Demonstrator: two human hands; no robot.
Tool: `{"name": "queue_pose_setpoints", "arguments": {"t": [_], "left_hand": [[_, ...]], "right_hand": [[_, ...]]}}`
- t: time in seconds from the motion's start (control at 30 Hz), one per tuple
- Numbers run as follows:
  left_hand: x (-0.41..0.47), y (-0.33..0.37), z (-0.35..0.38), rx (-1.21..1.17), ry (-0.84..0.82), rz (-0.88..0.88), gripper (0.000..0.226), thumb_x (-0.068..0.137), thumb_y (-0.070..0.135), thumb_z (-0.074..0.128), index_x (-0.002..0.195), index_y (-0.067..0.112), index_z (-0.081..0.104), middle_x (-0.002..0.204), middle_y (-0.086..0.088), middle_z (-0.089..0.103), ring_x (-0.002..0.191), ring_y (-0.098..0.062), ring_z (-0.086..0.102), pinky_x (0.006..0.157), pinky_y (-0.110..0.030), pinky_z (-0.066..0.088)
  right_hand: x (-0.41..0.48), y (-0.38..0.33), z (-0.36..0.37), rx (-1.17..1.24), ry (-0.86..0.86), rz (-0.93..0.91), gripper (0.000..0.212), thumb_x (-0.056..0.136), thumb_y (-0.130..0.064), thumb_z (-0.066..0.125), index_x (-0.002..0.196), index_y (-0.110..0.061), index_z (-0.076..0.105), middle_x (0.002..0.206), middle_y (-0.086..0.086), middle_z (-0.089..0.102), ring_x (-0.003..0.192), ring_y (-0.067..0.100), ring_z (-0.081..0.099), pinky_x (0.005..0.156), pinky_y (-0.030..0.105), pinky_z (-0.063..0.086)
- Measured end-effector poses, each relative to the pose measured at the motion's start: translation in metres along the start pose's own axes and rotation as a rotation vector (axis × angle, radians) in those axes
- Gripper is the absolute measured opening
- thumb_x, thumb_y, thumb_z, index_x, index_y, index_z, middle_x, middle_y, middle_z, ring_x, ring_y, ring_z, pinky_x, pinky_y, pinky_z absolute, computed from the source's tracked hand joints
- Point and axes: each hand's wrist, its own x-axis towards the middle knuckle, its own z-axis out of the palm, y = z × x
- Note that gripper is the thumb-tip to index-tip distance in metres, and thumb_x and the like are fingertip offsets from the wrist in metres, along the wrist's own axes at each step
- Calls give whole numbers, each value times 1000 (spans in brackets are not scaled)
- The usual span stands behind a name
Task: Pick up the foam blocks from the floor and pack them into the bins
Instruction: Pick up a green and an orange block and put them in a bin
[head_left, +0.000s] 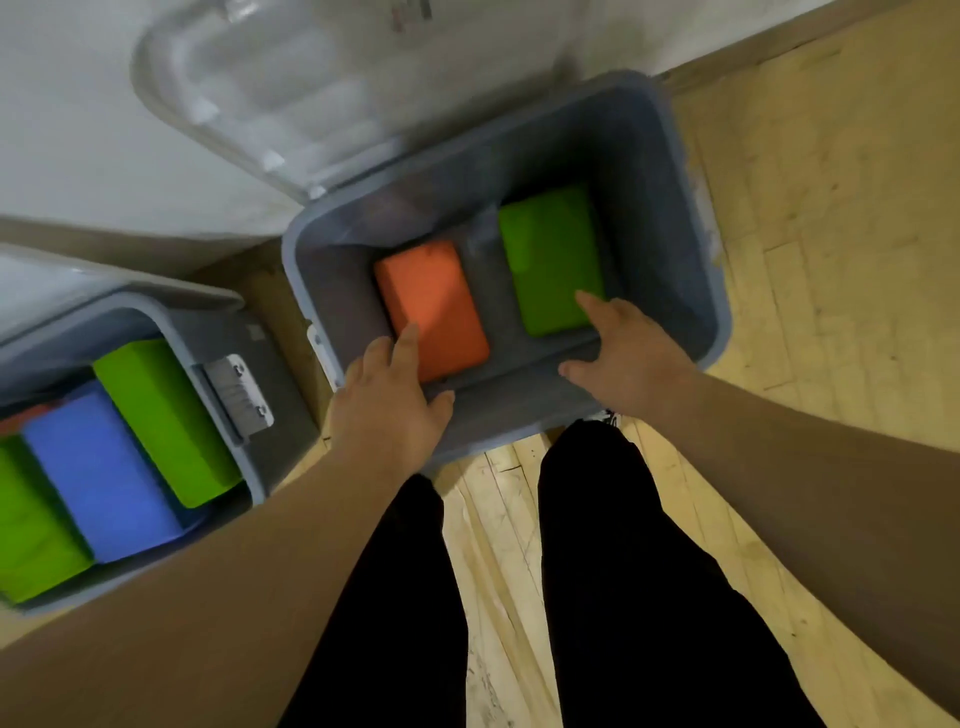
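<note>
At the bottom of the grey bin (641, 176), two foam blocks are laid flat and apart, an orange block (431, 306) towards 9 o'clock and a green block (550, 260) towards 2 o'clock. Both are seen as plain, matte slabs with softened edges, their long axes run roughly from 12 to 6 o'clock. Each block lies at 12 o'clock from the hand nearer to it. The left hand (389, 405) is spread, with straight fingers laid on the orange block's near end. The right hand (628, 353) is likewise spread at the green block's near end. Neither block is pinched, though whether the fingertips press or merely rest cannot be told through the blur. A second bin (283, 410), at 8 o'clock, is packed with more blocks, and a clear lid (291, 88) is propped at 11 o'clock.
</note>
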Motion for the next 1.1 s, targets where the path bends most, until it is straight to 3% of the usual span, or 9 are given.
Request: {"name": "queue_pose_setpoints", "arguments": {"t": [0.27, 0.37, 0.53, 0.63, 0.73, 0.9, 1.1], "left_hand": [[-113, -14, -118, 207, 33, 227, 94, 90, 67, 56, 161, 34, 4, 167, -10, 13, 149, -39, 23, 111, -55, 34], [-171, -27, -162, 314, 71, 376, 95, 89, 68, 57, 162, 33, 7, 167, -12, 13, 148, -39, 23, 110, -56, 34], [-268, -59, -203, 501, 98, 650, 95, 88, 71, 55, 161, 32, 10, 167, -13, 15, 149, -38, 23, 110, -55, 35], [-304, -67, -222, 609, 58, 700, 96, 86, 74, 52, 161, 32, 11, 167, -13, 14, 149, -38, 22, 115, -55, 31], [-337, -50, -237, 793, 103, 865, 102, 80, 80, 50, 162, 30, 15, 165, -15, 18, 146, -39, 27, 113, -54, 35], [-410, 11, -204, 1001, 152, 1136, 94, 87, 76, 49, 160, 34, 7, 166, -10, 14, 149, -34, 22, 116, -52, 32], [-555, 47, -66, 1191, 54, 1441, 91, 88, 74, 50, 159, 35, 8, 164, -8, 21, 148, -34, 25, 115, -51, 34]], "right_hand": [[-181, -61, -25, -9, 192, 96, 92, 89, -62, 61, 162, -37, 10, 169, 10, 10, 153, 31, 19, 117, 45, 33], [-265, -89, -12, 159, 307, 156, 93, 87, -66, 62, 161, -34, 16, 169, 9, 12, 153, 32, 19, 119, 49, 31], [-413, -121, 54, 500, 512, 329, 92, 85, -65, 64, 159, -36, 17, 169, 3, 12, 153, 32, 17, 120, 52, 27], [-490, -126, 114, 647, 544, 519, 95, 84, -70, 63, 159, -39, 14, 170, 0, 8, 154, 30, 14, 121, 52, 26], [-555, -123, 174, 763, 559, 669, 98, 82, -74, 62, 159, -40, 13, 170, 1, 8, 154, 30, 15, 121, 52, 27], [-644, -109, 279, 984, 706, 856, 97, 82, -75, 60, 160, -40, 13, 170, 3, 8, 154, 32, 16, 120, 53, 27], [-763, -100, 433, 1196, 765, 1077, 98, 83, -77, 57, 160, -40, 9, 170, 5, 7, 154, 34, 15, 119, 55, 28]]}}
